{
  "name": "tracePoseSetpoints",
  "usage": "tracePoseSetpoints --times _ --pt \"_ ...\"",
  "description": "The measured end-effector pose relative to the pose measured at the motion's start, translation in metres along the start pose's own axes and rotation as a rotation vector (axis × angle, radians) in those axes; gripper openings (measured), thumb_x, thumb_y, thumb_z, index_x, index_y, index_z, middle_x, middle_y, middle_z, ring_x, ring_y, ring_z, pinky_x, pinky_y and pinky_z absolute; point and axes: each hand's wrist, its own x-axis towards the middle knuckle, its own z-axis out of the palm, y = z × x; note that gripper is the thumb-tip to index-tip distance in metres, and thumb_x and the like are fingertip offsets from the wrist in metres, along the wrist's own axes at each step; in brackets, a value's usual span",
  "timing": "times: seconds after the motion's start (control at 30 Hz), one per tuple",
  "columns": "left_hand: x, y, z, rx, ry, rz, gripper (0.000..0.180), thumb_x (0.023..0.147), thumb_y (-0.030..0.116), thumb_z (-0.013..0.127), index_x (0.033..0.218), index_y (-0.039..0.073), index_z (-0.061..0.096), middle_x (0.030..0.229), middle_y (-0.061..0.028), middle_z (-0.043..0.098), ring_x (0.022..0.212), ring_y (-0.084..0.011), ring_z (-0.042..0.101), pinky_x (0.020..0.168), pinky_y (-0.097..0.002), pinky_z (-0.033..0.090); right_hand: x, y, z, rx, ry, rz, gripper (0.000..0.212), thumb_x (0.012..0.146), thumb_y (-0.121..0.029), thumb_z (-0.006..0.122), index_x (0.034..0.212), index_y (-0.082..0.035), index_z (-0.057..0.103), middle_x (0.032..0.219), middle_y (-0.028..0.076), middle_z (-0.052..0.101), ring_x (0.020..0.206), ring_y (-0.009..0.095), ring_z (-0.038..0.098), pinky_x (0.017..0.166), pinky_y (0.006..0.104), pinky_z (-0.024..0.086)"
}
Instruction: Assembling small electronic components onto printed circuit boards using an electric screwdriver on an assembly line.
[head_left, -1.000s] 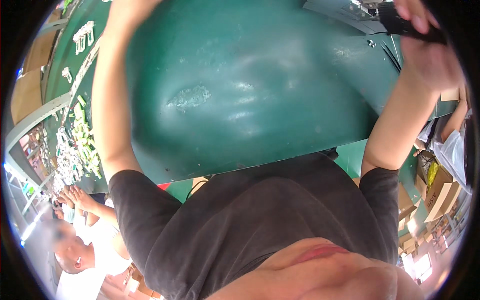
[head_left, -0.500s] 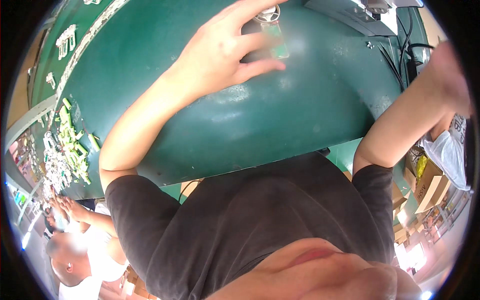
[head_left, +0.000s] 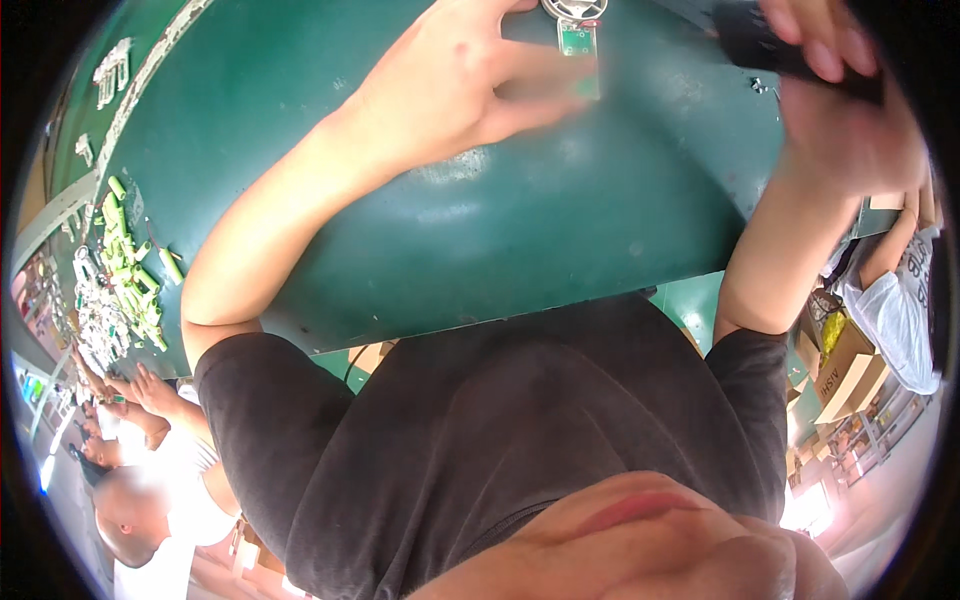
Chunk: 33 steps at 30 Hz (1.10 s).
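A small flat assembly lies at the far middle of the table, with a green circuit board (head_left: 578,40) joined to a round pale part with spokes (head_left: 576,9). My left hand (head_left: 455,85) reaches over from the left, fingers spread. Its blurred fingertips overlap the near end of the board; whether they press on it I cannot tell. At the upper right, my right hand (head_left: 850,125) is raised and smeared by motion, its fingers wrapped round a dark elongated object (head_left: 750,38). The exact kind of that object does not show.
Green cylindrical cells (head_left: 125,255) and a heap of small white parts (head_left: 97,310) lie at the table's left edge. More white pieces (head_left: 113,72) sit beyond a pale rail. Co-workers are at the lower left and far right. Cardboard boxes (head_left: 850,375) stand at the right.
My right hand has come inward from the right edge and now shows the dark object in its grip. My left hand stays beside the board. The whole view has shifted slightly.
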Motion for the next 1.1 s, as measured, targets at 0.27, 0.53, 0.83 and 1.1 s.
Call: tracePoseSetpoints --times 0.27,0.53,0.83,1.1 --pt "0.008 0.007 -0.004 0.086 -0.098 -0.012 0.026 0.075 0.009 0.086 0.099 0.002 0.078 0.144 -0.0246 0.046 0.125 -0.0417 0.051 0.099 -0.0438 0.053 -0.01 0.019 0.029 0.061 -0.074 -0.1 0.012 0.102 -0.011 0.054 0.114 -0.011 0.049 0.065 -0.003 0.046 0.051 0.008 0.047 0.058 0.0268 0.045" --pt "0.001 0.006 -0.003 0.09 -0.082 -0.023 0.023 0.079 0.011 0.083 0.1 0.003 0.078 0.143 -0.0233 0.045 0.124 -0.0405 0.05 0.101 -0.0433 0.051 -0.018 0.038 0.068 0.712 0.3 -0.009 0.031 0.101 -0.006 0.054 0.126 -0.015 0.038 0.065 -0.001 0.045 0.048 0.01 0.045 0.054 0.0281 0.046" --pt "-0.005 0.001 0.002 0.154 0.036 0.069 0.025 0.079 0.016 0.081 0.098 0.002 0.076 0.139 -0.0256 0.047 0.122 -0.0433 0.05 0.104 -0.0455 0.047 -0.012 0.024 0.07 0.079 0.187 -0.009 0.036 0.095 0.006 0.057 0.12 -0.012 0.038 0.069 0.002 0.046 0.051 0.01 0.044 0.051 0.0259 0.041" --pt "-0.012 0.004 0.011 0.183 0.064 -0.014 0.023 0.076 0.025 0.086 0.097 0.015 0.083 0.138 -0.0109 0.054 0.128 -0.036 0.047 0.1 -0.044 0.053 -0.01 0.016 0.08 -0.344 0.126 -0.004 0.033 0.088 0.007 0.068 0.115 -0.004 0.05 0.081 -0.001 0.054 0.066 0.006 0.05 0.062 0.0218 0.041"
